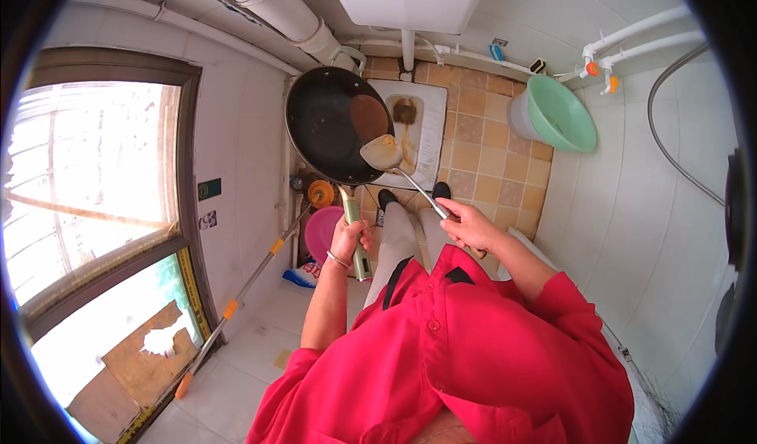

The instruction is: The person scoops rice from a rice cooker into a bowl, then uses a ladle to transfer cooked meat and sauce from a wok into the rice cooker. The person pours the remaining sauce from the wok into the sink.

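Note:
My left hand [348, 238] grips the green handle of a dark wok [322, 127]. The wok is held out ahead of me and hides part of the squat toilet's left edge. Brown liquid [368, 116] has pooled on the right side inside the wok. My right hand [470, 225] is closed around the handle of a metal spatula [381, 153]. The blade overlaps the wok's near right rim, with light brown food bits on it; whether it touches the wok I cannot tell. Brown residue streaks the bowl of the white squat toilet [434, 130].
A green basin [562, 113] leans by the right wall, below two taps [600, 71]. A plunger [321, 194], a pink basin [325, 231] and a long pole [248, 290] are on the left near the window [100, 160]. A white cistern [408, 0] hangs ahead above the tiled floor [491, 148].

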A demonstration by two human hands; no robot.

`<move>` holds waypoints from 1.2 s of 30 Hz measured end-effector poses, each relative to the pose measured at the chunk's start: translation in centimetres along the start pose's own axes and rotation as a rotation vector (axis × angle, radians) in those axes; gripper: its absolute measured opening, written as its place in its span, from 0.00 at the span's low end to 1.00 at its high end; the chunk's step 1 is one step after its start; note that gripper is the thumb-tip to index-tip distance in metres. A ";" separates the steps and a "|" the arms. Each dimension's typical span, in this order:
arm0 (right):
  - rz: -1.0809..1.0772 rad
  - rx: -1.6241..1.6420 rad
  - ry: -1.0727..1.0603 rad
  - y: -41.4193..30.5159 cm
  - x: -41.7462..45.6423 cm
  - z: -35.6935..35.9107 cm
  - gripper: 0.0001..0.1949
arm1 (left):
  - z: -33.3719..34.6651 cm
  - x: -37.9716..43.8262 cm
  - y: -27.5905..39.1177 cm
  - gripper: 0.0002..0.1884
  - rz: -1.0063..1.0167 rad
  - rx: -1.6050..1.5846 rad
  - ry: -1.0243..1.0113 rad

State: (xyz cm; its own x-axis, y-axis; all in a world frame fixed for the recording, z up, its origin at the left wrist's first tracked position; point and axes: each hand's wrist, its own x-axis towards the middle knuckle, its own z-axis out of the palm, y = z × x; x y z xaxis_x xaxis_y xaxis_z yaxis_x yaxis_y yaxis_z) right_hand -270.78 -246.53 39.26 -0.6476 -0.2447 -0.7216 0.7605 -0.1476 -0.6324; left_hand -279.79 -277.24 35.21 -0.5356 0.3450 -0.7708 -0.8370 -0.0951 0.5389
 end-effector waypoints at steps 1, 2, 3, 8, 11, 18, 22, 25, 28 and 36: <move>0.008 0.003 0.012 -0.1 0.7 0.2 0.32 | 0.1 0.4 0.6 0.06 -0.002 0.041 0.008; 0.016 0.007 0.025 -0.3 1.3 0.3 0.32 | 0.1 0.9 1.1 0.06 -0.005 0.082 0.015; 0.022 0.010 0.034 -0.5 1.8 0.5 0.32 | 0.3 1.2 1.5 0.05 -0.010 0.097 0.029; 0.035 0.045 0.065 -0.4 3.6 1.0 0.32 | 0.5 3.5 2.5 0.06 0.006 0.146 0.076; 0.050 0.069 0.082 -0.4 3.9 1.3 0.32 | 0.5 4.6 3.3 0.06 -0.010 0.216 0.114; 0.054 0.071 0.123 -0.2 4.2 1.3 0.31 | 0.6 6.0 3.6 0.07 -0.013 0.323 0.166; 0.055 0.108 0.119 -0.2 4.4 1.4 0.30 | 0.9 6.4 3.7 0.07 0.003 0.377 0.155; 0.045 0.149 0.115 -0.3 4.6 1.5 0.30 | 1.1 6.4 3.6 0.07 0.018 0.418 0.158; 0.035 0.228 0.085 -0.5 4.9 1.5 0.29 | 1.1 6.2 3.5 0.07 0.039 0.489 0.158; 0.070 0.402 0.031 -0.9 7.2 2.3 0.19 | 1.7 5.1 3.2 0.07 0.094 0.663 0.206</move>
State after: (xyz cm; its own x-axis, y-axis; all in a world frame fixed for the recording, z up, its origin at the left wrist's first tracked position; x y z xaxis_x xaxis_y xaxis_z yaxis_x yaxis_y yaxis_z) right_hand -276.01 -250.42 35.24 -0.5900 -0.2392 -0.7711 0.7571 -0.4958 -0.4255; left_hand -285.00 -274.15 33.54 -0.6678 0.1727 -0.7241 -0.5759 0.4965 0.6495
